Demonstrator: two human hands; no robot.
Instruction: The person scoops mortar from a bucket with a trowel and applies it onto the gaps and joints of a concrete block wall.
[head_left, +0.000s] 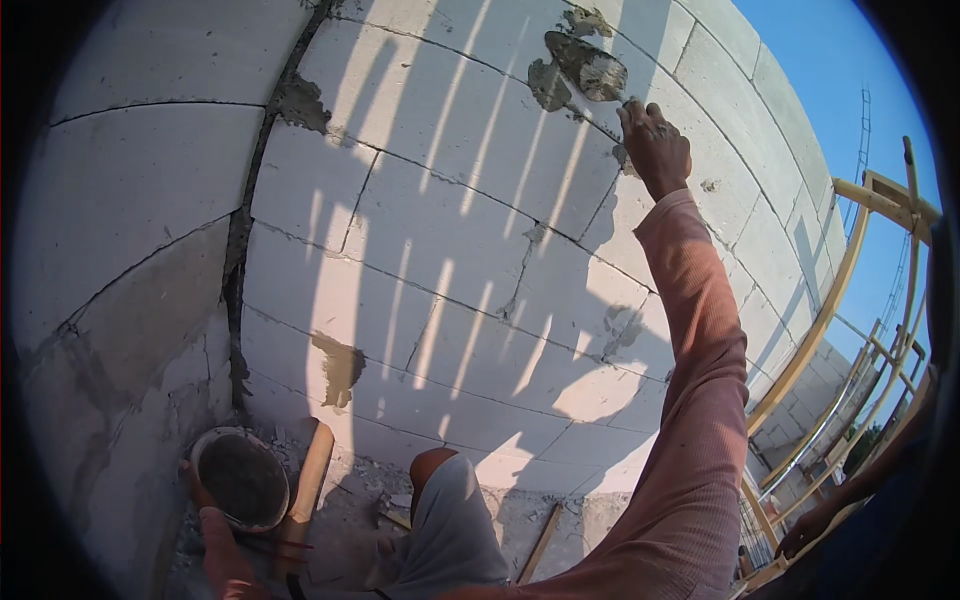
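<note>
High on the block wall (430,230), my right hand (655,150) is closed around the handle of a trowel (592,68). Grey mortar coats the trowel's blade, which lies against the wall beside a wet mortar patch (548,86). Down at the lower left, my left hand (198,488) grips the rim of a round bucket (284,490), its fingers partly hidden by the bucket's side. Inside the bucket is dark grey mortar (240,478).
A wooden pole (308,470) leans beside the bucket, with rubble around it. My bent knee (455,520) is close to the wall. Timber scaffolding (815,340) rises on the right, where another person's hand (800,530) shows. More mortar smears (340,368) mark the wall.
</note>
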